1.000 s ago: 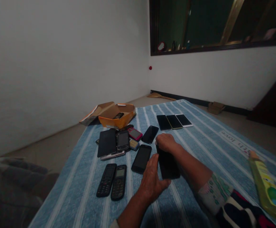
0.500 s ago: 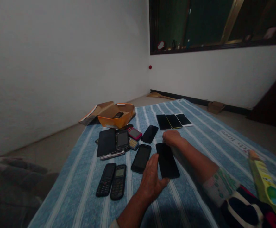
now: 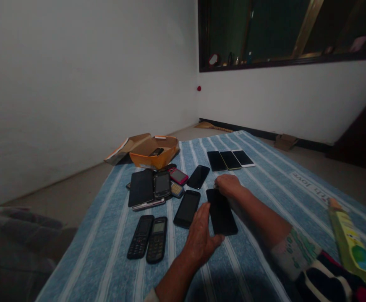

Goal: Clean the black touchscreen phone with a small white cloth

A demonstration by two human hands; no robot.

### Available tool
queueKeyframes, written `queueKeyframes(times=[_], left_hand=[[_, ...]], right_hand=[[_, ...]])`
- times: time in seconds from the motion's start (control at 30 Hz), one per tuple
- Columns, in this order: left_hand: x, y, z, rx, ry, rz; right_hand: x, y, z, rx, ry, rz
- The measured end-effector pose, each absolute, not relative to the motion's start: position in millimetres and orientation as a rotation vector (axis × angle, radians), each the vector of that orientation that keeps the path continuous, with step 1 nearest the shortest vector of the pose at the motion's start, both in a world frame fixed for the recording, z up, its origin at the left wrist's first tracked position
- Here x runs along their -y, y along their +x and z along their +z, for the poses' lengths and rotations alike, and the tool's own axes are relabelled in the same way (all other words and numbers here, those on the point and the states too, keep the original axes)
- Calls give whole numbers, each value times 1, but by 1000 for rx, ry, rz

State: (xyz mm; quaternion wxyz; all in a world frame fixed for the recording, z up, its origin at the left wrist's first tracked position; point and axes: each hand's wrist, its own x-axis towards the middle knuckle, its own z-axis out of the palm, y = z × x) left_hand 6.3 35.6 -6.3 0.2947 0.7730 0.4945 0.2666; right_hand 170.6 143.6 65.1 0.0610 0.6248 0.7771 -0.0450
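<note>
A large black smartphone [image 3: 222, 213] lies flat on the striped cloth between my hands. My left hand [image 3: 200, 237] rests along its lower left side, fingers stretched forward and the thumb apart near the bottom edge. At the phone's top edge is my right hand [image 3: 228, 185], its fingers curled inward; what they hold, if anything, is hidden. Just left of my left fingers lies a smaller dark smartphone [image 3: 187, 208]. Another black smartphone [image 3: 198, 177] lies tilted beyond it. Two keypad phones [image 3: 148, 238] sit side by side at the near left.
Three smartphones [image 3: 231, 160] form a row at the back. A loose pile of phones [image 3: 162, 184] lies at the left, below an open orange box [image 3: 154, 158] with a phone inside. A yellow-green package [image 3: 353, 243] lies at the right. Striped cloth [image 3: 107, 251] covers the surface.
Both hands stay almost where they were around the large black smartphone. Only a slight shift of the whole view shows; the other phones keep their places.
</note>
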Motion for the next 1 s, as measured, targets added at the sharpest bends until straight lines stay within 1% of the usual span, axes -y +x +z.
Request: queueKeyframes(times=[0.13, 0.37, 0.67, 1.0], left_hand=[[-36, 6, -8, -1299, 2054, 728], [-37, 8, -10, -1281, 2073, 770], [-37, 8, -12, -1281, 2076, 777], [-38, 9, -4, -1231, 2090, 860]], right_hand=[[-127, 186, 62, -2304, 1932, -148], [-74, 196, 51, -2316, 1967, -198], [-3, 198, 41, -2381, 1864, -224], [9, 171, 48, -2416, 1834, -197]])
